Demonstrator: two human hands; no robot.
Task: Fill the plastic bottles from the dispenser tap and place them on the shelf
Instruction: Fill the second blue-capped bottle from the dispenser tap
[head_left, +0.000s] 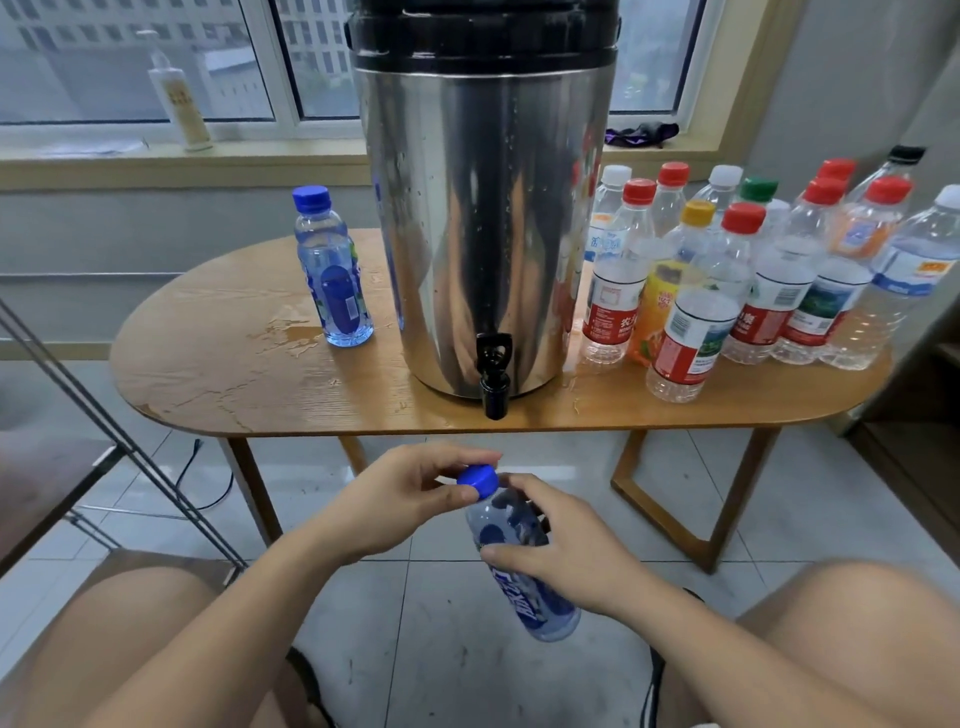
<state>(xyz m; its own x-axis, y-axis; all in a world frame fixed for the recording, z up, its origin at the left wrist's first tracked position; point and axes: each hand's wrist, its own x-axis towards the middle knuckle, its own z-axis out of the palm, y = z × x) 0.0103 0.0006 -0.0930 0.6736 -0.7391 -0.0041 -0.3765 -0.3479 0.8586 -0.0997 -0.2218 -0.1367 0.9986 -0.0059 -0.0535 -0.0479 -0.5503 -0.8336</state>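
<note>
Soft, even daylight comes in through the window at the far side — overcast, with no hard shadows. The steel dispenser carries streaky reflections, and the wet table and floor tiles show a pale sheen. Wide-angle distortion bends the edges — near left and right look soft and stretched.

Blue-labelled bottle — capped, tilted — below the black tap.

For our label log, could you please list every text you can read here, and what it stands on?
"农夫": red label on the red-capped bottle beside the dispenser; rest cut off.
White lettering on the held blue bottle: too blurred.
Other labels: too small or blurred.
</note>
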